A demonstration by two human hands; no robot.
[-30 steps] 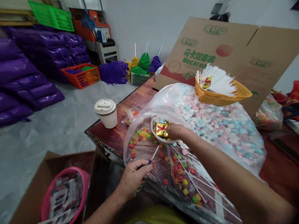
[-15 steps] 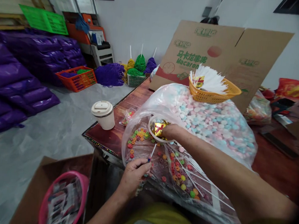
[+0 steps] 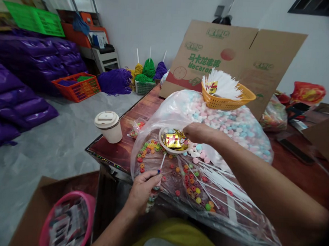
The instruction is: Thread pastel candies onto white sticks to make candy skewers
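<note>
L hand [image 3: 143, 190] grips skewer [image 3: 162, 162], white stick end up, in front of bowl [image 3: 172, 151] w/ gold packets [image 3: 172, 141]. R hand [image 3: 196, 131], fingers curled, is at bowl's R rim; can't tell if holding anything. Bowl loc.: table [image 3: 123, 155], beside candy rings [image 3: 148, 151].

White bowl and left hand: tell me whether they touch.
Apart. The head view shows the left hand nearer the wearer than the white bowl, with clear plastic bag visible in the gap between them.
</note>
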